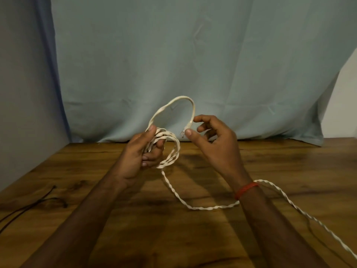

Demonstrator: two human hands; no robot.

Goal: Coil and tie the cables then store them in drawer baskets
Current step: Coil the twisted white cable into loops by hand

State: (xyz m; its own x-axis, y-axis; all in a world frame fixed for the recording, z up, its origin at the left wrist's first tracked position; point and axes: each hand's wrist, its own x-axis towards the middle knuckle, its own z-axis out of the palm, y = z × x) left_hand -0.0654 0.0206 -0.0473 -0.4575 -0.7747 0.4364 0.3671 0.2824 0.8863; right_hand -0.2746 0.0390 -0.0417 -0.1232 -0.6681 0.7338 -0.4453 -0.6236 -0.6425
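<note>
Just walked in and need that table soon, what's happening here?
A person is coiling a white cable. The left hand grips several loops; the right hand is at the cable's free end, grasp unclear. The uncoiled rest trails across the wooden table. A dark cable lies untouched at left.

Brown, dark-grained wooden table (193, 238). Carries a slack run of white twisted cable (202, 207), curving across the middle and trailing off toward the near right corner. Bears a thin dark cable (23, 208) by the left edge. Meets the hem of a pale blue-green cloth (212, 74) along the far edge.
</note>
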